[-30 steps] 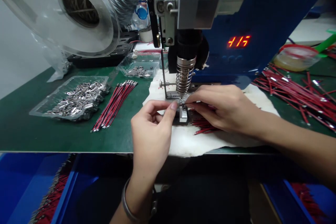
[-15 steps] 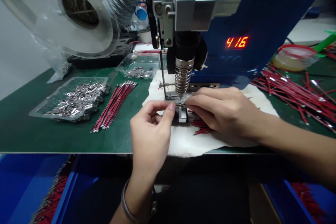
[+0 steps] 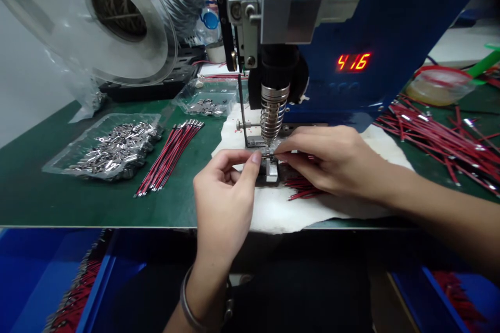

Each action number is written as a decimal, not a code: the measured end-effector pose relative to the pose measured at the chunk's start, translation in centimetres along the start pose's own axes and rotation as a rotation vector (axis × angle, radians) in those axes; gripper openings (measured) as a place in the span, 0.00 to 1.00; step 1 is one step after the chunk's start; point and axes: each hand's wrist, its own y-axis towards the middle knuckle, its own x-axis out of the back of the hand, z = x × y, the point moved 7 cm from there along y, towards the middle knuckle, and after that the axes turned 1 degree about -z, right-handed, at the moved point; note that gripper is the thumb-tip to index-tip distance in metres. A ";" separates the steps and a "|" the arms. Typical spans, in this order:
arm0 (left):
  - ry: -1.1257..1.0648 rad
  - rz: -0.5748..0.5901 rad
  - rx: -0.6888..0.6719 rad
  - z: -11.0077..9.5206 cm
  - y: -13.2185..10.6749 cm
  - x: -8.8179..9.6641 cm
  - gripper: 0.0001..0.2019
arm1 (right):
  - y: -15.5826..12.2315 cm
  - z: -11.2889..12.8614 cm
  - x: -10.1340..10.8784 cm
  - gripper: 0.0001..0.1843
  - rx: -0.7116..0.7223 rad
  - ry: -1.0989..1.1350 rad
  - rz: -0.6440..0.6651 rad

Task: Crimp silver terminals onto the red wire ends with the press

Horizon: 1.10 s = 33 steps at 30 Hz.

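Observation:
My left hand [image 3: 226, 192] is at the small metal jig [image 3: 271, 170] under the spring-loaded tip [image 3: 272, 114] of a blue machine. Its thumb and forefinger pinch together at the jig's left side; whatever is between them is too small to make out. From the right, my right hand [image 3: 332, 161] reaches to the same spot, fingers closed on what looks like a thin red and black wire, mostly hidden by the fingers. Below that hand, a bunch of red and black wires [image 3: 300, 187] lies on white paper [image 3: 273, 213].
On the left are a clear tray of metal terminals [image 3: 117, 148], a row of red and black wires [image 3: 170, 156] and a smaller tray [image 3: 207, 106]. A large spool [image 3: 70, 21] stands behind. More wires [image 3: 441, 135] and a red-rimmed tub [image 3: 441, 86] are right. Blue bins [image 3: 97, 291] sit below.
My right hand has shifted very slightly at the jig, its fingers lifting a little. My left hand stays in the same place.

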 end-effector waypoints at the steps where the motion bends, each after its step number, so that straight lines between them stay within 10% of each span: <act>1: -0.003 -0.001 0.001 0.0 0.0 0.0 0.10 | 0.1 -0.1 0.0 0.07 -0.017 0.034 0.008; 33: 0.012 -0.008 -0.005 0.0 0.0 0.0 0.10 | 0.6 -0.1 0.1 0.08 -0.068 0.114 0.049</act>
